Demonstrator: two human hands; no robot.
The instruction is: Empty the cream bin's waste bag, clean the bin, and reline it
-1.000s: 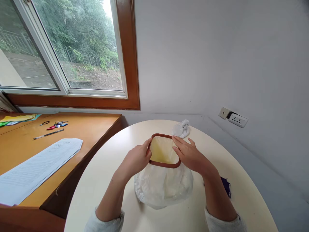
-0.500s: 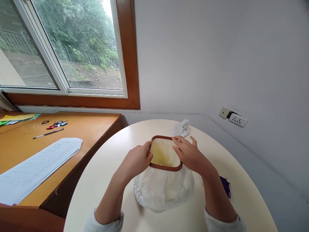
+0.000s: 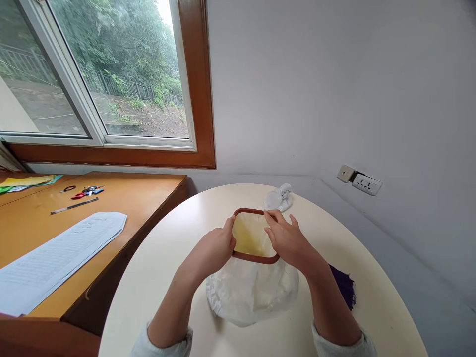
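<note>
Below frame centre, fingers [image 3: 275, 218] of the left hand [image 3: 219, 248] and right hand [image 3: 289, 241] grasp a bag-lined wastebin's [image 3: 255, 258] brown rim [image 3: 250, 211].

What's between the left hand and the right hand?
In the head view, the brown rim and its opening lie between the left hand and right hand; both hands touch the rim.

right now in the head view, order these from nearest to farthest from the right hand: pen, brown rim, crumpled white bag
1. brown rim: right at the right hand, its fingers against it
2. crumpled white bag: beyond the rim, toward the wall
3. pen: far left, on the wooden desk
</note>
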